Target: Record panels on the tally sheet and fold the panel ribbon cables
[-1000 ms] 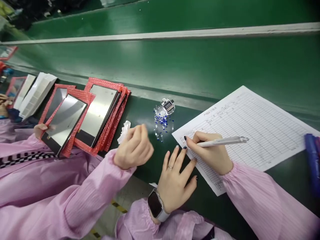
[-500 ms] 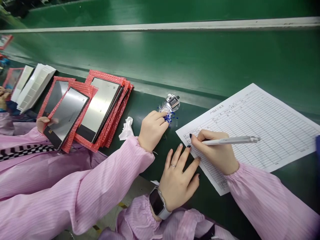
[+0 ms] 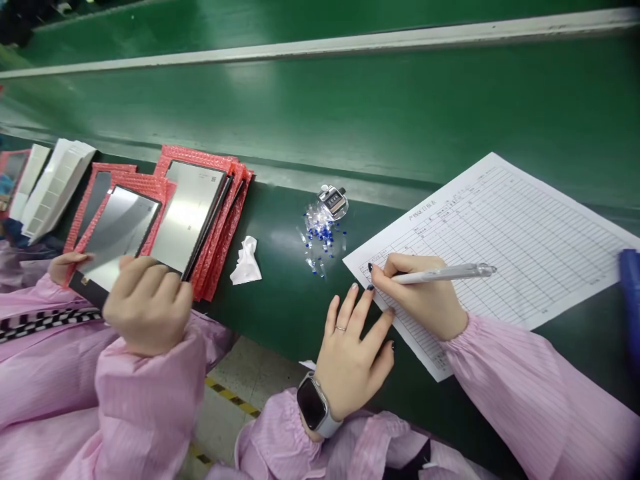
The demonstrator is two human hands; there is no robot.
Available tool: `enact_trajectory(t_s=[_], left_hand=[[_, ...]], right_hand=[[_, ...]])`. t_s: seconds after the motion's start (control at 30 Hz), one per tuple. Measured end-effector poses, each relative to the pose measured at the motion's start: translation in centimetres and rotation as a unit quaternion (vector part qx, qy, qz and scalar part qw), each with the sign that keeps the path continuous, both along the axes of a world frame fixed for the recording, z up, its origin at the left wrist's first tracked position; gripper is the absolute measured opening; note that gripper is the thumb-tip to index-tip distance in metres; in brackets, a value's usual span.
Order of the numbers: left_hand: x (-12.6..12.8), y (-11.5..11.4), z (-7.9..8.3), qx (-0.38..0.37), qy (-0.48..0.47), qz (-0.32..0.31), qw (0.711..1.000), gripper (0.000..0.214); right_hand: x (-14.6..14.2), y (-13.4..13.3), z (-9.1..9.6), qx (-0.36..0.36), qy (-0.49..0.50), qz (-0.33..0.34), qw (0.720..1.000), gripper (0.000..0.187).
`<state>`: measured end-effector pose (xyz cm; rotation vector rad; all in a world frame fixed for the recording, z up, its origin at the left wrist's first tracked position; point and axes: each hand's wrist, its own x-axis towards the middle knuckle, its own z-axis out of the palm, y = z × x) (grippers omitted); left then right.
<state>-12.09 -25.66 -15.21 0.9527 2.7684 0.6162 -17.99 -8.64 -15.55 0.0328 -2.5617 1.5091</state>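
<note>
Right hand clasps pen at left corner of form, apparently for writing; left hand lies spread by tabletop's near edge, likely steadying form.

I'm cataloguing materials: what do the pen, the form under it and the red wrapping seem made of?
Pen: probably plastic, being pale, smooth and softly glossy. Form: paper, matt white, thin-edged and printed with ruled lines. Red wrapping: likely plastic bubble film, judging by its shine and bumpy surface.
</note>
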Motion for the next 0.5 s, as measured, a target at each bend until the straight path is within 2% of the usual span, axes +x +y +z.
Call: enact_trajectory(t_s=[0.5], left_hand=[[-0.01,-0.02,-0.08,0.001,0.007,-0.003,1.0,0.046]], right_hand=[[0.12,0.08,-0.1,-0.016,-0.012,-0.004,1.0,0.037]])
